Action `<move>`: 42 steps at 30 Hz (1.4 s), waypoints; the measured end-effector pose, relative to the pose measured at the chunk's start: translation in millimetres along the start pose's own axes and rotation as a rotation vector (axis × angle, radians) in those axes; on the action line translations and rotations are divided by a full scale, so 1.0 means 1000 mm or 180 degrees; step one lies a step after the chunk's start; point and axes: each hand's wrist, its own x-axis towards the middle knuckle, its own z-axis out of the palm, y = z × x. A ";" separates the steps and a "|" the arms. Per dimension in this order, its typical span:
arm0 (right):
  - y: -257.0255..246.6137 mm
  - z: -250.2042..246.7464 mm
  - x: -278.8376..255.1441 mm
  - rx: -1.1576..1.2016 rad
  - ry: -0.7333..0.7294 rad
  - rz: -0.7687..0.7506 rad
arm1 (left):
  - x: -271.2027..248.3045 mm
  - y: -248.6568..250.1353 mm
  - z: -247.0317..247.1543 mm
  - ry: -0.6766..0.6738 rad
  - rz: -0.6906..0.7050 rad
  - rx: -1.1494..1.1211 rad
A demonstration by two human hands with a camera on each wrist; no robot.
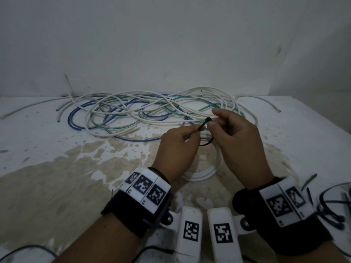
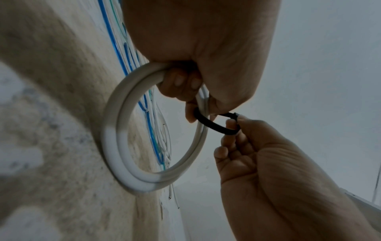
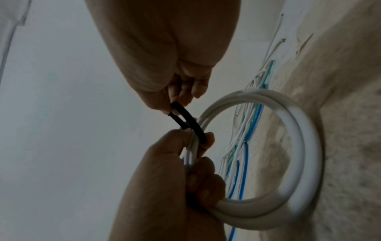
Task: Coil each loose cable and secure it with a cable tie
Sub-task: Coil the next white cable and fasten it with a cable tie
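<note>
A small coil of white cable (image 1: 210,171) hangs just above the stained table, its top hidden under my hands. My left hand (image 1: 191,132) grips the coil's upper side, fingers curled round the strands (image 2: 185,81). A black cable tie (image 1: 204,124) is looped round those strands (image 2: 214,124). My right hand (image 1: 218,122) pinches the tie's far end between thumb and fingertips (image 3: 181,96). In the right wrist view the tie (image 3: 191,120) runs from my right hand down to the left hand (image 3: 164,179), with the coil (image 3: 305,146) to the right.
A tangle of loose white, blue and green cables (image 1: 152,109) lies along the wall behind my hands. Several spare black cable ties (image 1: 332,205) lie at the right edge. The table top (image 1: 76,168) is white with brown stains.
</note>
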 end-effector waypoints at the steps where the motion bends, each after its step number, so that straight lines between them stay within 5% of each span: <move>1: -0.001 -0.002 0.001 0.0104 -0.0091 0.0091 | 0.000 0.000 0.000 -0.0015 0.0039 0.0024; 11: -0.007 -0.015 0.003 0.0608 -0.0758 0.0556 | -0.004 0.000 0.003 -0.0042 0.0780 0.0456; 18: -0.015 -0.014 -0.001 0.0546 -0.0180 0.0133 | -0.001 0.000 0.003 -0.0075 0.0377 0.0288; 23: -0.014 -0.008 -0.002 0.0284 -0.0208 0.0037 | 0.000 -0.003 -0.002 -0.0125 0.0330 -0.0037; 28: -0.012 -0.009 -0.003 0.0131 -0.0461 0.0128 | -0.005 -0.001 0.004 -0.0145 0.0856 0.0212; 35: -0.010 -0.011 -0.002 -0.0281 0.0026 -0.0168 | -0.003 0.002 0.003 -0.0327 0.0173 -0.0139; 42: -0.008 -0.011 -0.001 -0.0280 -0.0291 -0.0063 | -0.005 0.000 0.002 -0.0248 0.0491 -0.0051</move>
